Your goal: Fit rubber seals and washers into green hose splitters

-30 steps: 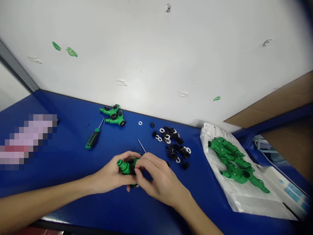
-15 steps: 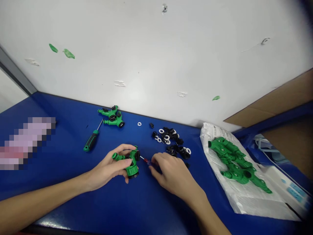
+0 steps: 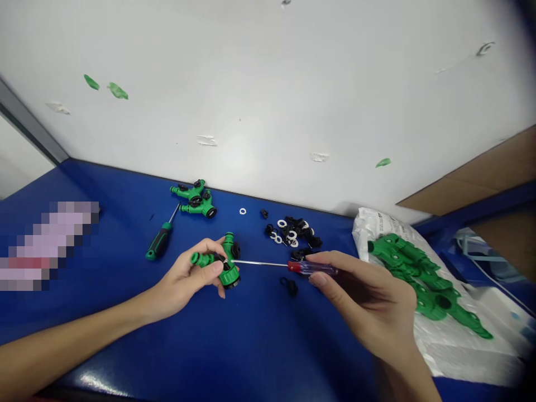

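My left hand (image 3: 190, 279) grips a green plastic hose splitter (image 3: 224, 262) just above the blue tabletop (image 3: 251, 346), fingers wrapped around it. My right hand (image 3: 372, 301) pinches a thin screwdriver (image 3: 293, 266) with a clear red handle. Its metal shaft runs left and its tip touches a black knob on the splitter. A small black part (image 3: 288, 286) lies on the table below the shaft.
A green-handled screwdriver (image 3: 161, 237) and finished green splitters (image 3: 196, 198) lie at the back left. Black and white rings and knobs (image 3: 293, 234) are scattered near the wall. A white bag with several green splitter bodies (image 3: 419, 279) sits at the right. A pixelated patch covers the left.
My right hand picked up the red-handled screwdriver, drew back to the right and set its tip on the splitter. My left hand turned the splitter slightly and kept hold.
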Demonstrator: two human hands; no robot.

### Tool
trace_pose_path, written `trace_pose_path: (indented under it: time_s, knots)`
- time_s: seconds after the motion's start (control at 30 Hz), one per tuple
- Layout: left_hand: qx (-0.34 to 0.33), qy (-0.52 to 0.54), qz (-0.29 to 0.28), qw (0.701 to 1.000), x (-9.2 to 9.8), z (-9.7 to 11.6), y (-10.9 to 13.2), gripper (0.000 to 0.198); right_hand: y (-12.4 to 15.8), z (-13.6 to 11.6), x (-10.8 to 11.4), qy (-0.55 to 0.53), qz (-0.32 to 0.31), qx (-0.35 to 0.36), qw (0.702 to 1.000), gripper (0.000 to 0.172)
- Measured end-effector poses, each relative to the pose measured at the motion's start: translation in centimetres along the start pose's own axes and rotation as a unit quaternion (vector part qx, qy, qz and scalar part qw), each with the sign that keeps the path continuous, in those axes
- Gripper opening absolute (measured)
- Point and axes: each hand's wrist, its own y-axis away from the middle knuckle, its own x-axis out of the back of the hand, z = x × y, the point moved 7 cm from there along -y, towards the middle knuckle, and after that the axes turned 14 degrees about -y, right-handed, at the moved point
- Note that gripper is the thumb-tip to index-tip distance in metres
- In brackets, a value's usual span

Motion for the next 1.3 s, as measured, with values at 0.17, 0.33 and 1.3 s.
trace_pose_path:
  time_s: [0.17, 0.33, 1.3]
  knots:
    - [0.008, -0.091, 0.014, 0.996, 0.3, -0.2, 0.1, 0.018, 0.1, -0.2, -0.1, 0.021, -0.009, 0.020, 1.000, 0.026]
    - [0.000, -0.176, 0.012, 0.984, 0.3, 0.4, 0.0, 0.015, 0.2, -0.5, -0.5, 0.040, -0.032, 0.032, 0.998, 0.024]
    - [0.030, -0.231, -0.004, 0.973, 0.2, 0.0, 0.3, 0.015, 0.3, -1.1, -0.8, 0.042, -0.082, 0.046, 0.995, 0.028]
